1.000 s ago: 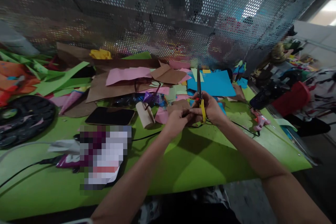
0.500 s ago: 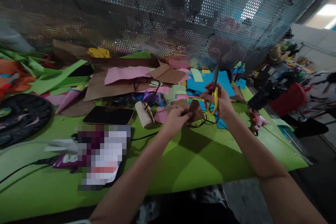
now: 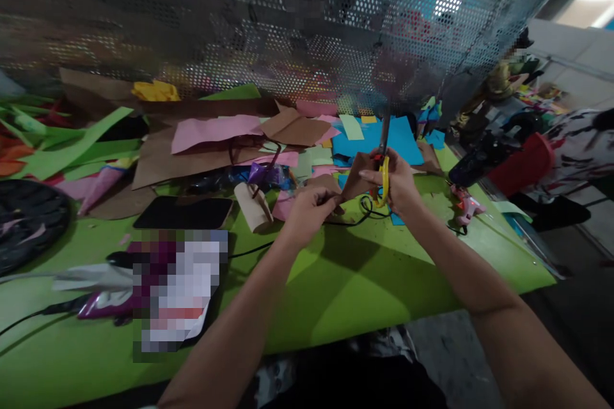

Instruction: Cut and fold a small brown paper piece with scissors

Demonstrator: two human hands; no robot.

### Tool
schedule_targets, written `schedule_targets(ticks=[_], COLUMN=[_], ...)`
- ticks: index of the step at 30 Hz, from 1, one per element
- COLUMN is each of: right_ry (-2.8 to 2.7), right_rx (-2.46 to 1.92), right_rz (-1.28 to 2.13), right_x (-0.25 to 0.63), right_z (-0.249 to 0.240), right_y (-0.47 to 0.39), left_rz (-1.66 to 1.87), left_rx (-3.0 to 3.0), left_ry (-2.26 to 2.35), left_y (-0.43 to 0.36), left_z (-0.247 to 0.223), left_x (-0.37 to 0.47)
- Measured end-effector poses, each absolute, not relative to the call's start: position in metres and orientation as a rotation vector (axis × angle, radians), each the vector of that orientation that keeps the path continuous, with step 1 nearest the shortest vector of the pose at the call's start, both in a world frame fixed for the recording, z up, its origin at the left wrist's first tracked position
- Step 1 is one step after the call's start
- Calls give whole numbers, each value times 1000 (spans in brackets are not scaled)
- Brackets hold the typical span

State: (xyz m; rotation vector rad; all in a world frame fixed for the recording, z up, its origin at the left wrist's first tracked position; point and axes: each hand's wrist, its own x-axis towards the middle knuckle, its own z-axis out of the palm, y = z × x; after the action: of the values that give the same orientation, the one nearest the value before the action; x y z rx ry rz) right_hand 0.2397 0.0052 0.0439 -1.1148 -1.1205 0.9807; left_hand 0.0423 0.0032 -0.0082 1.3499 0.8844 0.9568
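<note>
A small piece of brown paper is pinched between the thumb and fingers of my left hand. My right hand is closed round a pair of scissors with yellow and red handles, the dark blades pointing up and away from me. The fingertips of that hand reach the paper's right side. Left of my left hand lies a cardboard tube, and a black cable loops on the table below the scissors.
Coloured paper sheets pile up along the back, among them a blue sheet and a pink one. A dark phone lies at left, a pink glue gun at right. Behind stands a perforated metal screen.
My right hand has come closer to my left, and its fingertips now meet the brown paper. The view has shifted slightly, moving the table's things left in the picture.
</note>
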Motion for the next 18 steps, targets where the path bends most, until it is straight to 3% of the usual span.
schedule_targets(ticks=[6, 18], right_ry=[-1073, -1153], right_rx=[-1110, -1096], right_rz=[886, 1074], right_x=[254, 238], right_z=[52, 38], right_y=[3, -3], left_rz=[1059, 922], left_rx=[1280, 1481], left_ry=[948, 940], left_y=[2, -8], left_z=[-7, 2], left_x=[43, 50])
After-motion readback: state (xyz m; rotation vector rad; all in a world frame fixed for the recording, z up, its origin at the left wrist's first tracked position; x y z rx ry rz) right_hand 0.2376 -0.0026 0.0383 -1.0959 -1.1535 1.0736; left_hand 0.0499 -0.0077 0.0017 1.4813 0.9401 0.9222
